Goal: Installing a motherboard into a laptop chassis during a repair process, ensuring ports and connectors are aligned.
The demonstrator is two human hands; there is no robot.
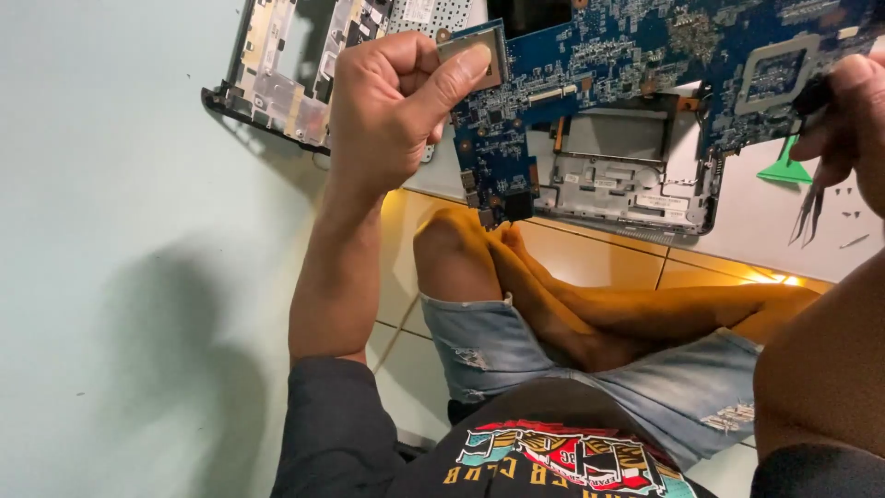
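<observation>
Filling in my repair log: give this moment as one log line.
left hand: pinches chip | right hand: holds tweezers | board: blue, over laptop base

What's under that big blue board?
Under the blue circuit board sits a grey laptop shell, showing below its edge. The board covers whatever lies farther back.

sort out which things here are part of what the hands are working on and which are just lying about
In hand:
- left hand pinching a small square tan processor chip
- right hand holding thin metal tweezers
- blue circuit board just beyond both hands

Lying about:
- grey laptop base shell
- black-edged metal frame part
- green triangular plastic pry pick
</observation>
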